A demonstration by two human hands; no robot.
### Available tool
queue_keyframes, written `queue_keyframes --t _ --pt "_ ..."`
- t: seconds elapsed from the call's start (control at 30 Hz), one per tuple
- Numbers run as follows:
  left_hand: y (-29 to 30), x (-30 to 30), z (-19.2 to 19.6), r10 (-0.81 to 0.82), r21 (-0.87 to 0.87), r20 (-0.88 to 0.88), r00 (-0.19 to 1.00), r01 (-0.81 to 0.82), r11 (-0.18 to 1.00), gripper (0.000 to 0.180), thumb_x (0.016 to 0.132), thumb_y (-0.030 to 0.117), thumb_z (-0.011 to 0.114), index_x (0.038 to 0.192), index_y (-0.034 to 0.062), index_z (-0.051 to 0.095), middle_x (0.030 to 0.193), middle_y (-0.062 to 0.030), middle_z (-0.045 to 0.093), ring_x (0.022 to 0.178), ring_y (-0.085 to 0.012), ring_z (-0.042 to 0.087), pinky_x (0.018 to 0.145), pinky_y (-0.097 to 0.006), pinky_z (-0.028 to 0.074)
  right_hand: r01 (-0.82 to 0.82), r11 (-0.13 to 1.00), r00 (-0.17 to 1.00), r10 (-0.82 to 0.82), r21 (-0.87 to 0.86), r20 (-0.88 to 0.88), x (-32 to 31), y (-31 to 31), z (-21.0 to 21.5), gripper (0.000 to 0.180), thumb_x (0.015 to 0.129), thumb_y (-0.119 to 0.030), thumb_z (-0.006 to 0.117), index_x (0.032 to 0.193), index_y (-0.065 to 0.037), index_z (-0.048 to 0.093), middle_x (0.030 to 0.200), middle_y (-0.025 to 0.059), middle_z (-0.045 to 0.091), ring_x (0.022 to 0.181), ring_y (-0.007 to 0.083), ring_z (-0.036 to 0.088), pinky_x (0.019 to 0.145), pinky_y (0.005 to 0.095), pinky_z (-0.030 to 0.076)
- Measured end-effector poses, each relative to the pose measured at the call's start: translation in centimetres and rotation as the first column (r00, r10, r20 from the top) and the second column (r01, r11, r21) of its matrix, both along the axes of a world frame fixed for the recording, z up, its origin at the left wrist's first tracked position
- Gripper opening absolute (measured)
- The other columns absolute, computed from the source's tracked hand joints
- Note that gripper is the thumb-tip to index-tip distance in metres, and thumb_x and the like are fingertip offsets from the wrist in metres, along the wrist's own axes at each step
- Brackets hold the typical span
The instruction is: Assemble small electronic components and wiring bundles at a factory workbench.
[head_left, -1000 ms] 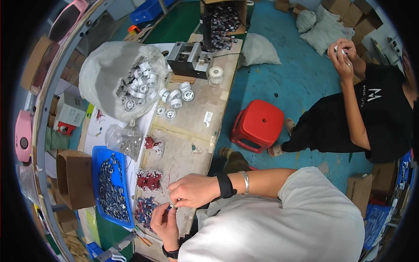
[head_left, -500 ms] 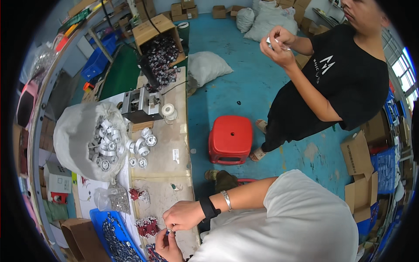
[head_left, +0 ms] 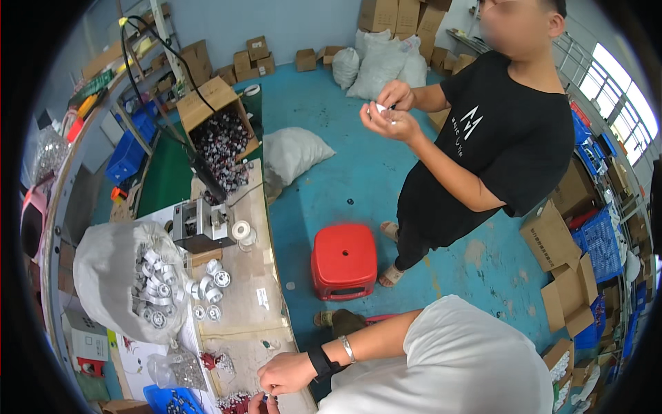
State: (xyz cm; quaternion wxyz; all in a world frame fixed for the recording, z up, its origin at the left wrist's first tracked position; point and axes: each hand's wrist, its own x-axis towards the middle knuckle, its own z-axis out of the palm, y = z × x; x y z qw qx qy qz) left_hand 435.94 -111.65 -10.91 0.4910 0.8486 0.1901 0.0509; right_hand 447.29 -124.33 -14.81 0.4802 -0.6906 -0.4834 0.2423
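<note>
Low in the view, over the workbench (head_left: pixel 238 331), my two hands meet at the fingertips. My right hand (head_left: pixel 286 373), with a black band and a silver bracelet at the wrist, is closed in a pinch; what lies in its fingertips is hidden. Only the fingers of my left hand (head_left: pixel 264 405) show at the lower edge, closed on a small blue part (head_left: pixel 266 397). Beside them lie bundles of red wires with white ends (head_left: pixel 234 401) and a smaller red-and-white bundle (head_left: pixel 217 362). A blue tray (head_left: pixel 153 393) with small dark parts is cut off below.
A white sack (head_left: pixel 103 276) of white wheel-like parts stands on the bench, with several loose ones (head_left: pixel 210 286) beside it. Beyond are a grey machine (head_left: pixel 200 228), a wire spool (head_left: pixel 243 233) and an open carton (head_left: pixel 207 96). A red stool (head_left: pixel 345 259) and a co-worker (head_left: pixel 483 138) are to the right.
The view has shifted, so the bench and my hands sit lower and less of my left hand shows. My fingertips stay together. The co-worker's hands have shifted slightly around a small white thing.
</note>
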Motion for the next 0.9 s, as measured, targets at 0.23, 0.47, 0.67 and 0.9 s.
queue_keyframes --t 0.23,0.47,0.67,0.9 --pt "0.5 -0.1 -0.3 -0.004 -0.081 0.017 1.000 0.005 0.997 0.020 0.079 0.010 0.059 0.093 -0.0039 0.058 0.082 -0.0123 0.060 0.073 -0.0162 0.054 0.068 -0.026 0.044 0.020 1.000 0.998 -0.021 -0.007 -0.061 0.1 0.3 0.1 0.010 0.068 -0.015 0.055 0.065 -0.005 0.055 0.077 0.0094 0.054 0.074 0.0287 0.054 0.061 0.0388 0.041" --pt "1.2 -0.5 -1.2 0.062 -0.220 0.022 0.998 -0.056 0.974 0.018 0.078 0.007 0.059 0.092 -0.0045 0.057 0.083 -0.0113 0.059 0.073 -0.0162 0.053 0.069 -0.026 0.044 -0.027 1.000 0.999 0.026 -0.002 -0.038 0.0 1.0 -0.1 0.010 0.071 -0.014 0.055 0.068 -0.005 0.052 0.076 0.0093 0.051 0.073 0.0288 0.052 0.061 0.0388 0.040" --pt "1.7 -0.6 -1.7 0.044 -0.195 0.025 0.999 -0.038 0.980 0.019 0.078 0.006 0.059 0.093 -0.0046 0.057 0.083 -0.0118 0.058 0.073 -0.0157 0.053 0.068 -0.026 0.044 -0.047 0.999 0.998 0.046 -0.010 -0.032 0.1 1.3 -0.4 0.010 0.071 -0.014 0.055 0.069 -0.004 0.053 0.077 0.0096 0.051 0.074 0.0288 0.053 0.061 0.0383 0.040" --pt "1.8 -0.5 -1.5 0.040 -0.159 0.024 0.999 -0.036 0.987 0.020 0.078 0.008 0.060 0.093 -0.0049 0.057 0.083 -0.0123 0.059 0.073 -0.0168 0.053 0.068 -0.027 0.044 -0.048 0.999 0.998 0.048 0.000 -0.046 0.0 1.6 -0.7 0.010 0.071 -0.014 0.055 0.069 -0.004 0.052 0.078 0.0099 0.052 0.075 0.0291 0.053 0.061 0.0385 0.041"
